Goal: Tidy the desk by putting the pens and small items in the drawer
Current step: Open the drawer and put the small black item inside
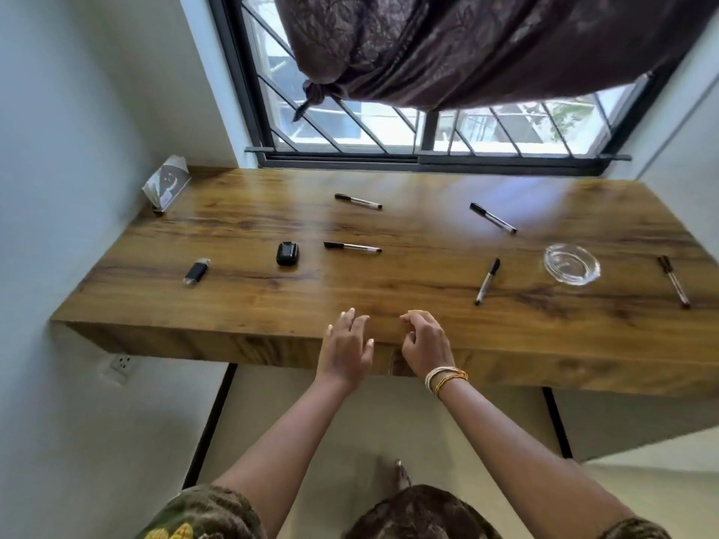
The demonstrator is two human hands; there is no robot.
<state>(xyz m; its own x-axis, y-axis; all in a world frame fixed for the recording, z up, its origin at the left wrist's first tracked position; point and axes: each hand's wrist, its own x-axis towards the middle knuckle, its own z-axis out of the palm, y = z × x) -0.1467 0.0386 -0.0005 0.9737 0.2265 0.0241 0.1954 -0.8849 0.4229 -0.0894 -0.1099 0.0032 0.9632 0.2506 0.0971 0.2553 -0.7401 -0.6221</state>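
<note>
both hands sit at the lower middle of the frame, at the near edge of the desk (408,227). the left hand (347,350) has its fingers straight and a little spread, tips over the desk's top edge, holding nothing. the right hand (425,346) is just beside it, apart from it, fingers curled loosely inward with nothing in them; whether they touch the wood cannot be told. bangles (443,377) ring the right wrist. a seam in the desk's front face shows between the hands, but no drawer can be told for sure.

five pens lie scattered on the wood, all well apart. pen one (358,201) is in the upper middle, near the window (389,130). pen two (352,247) lies below it, centre frame. pen three (492,217) is up and to the right, slanted. pen four (487,281) lies right of centre, nearer the front edge, slanted steeply. pen five (674,281) is at the far right edge of the frame.

a black case (287,253) sits just left of pen two, apart from it. a usb stick (197,271) lies further left. a glass dish (571,264) stands between pen four and pen five. a card (166,187) leans against the wall in the desk's upper left corner. a dark curtain (486,44), knotted, hangs across the top of the frame.
</note>
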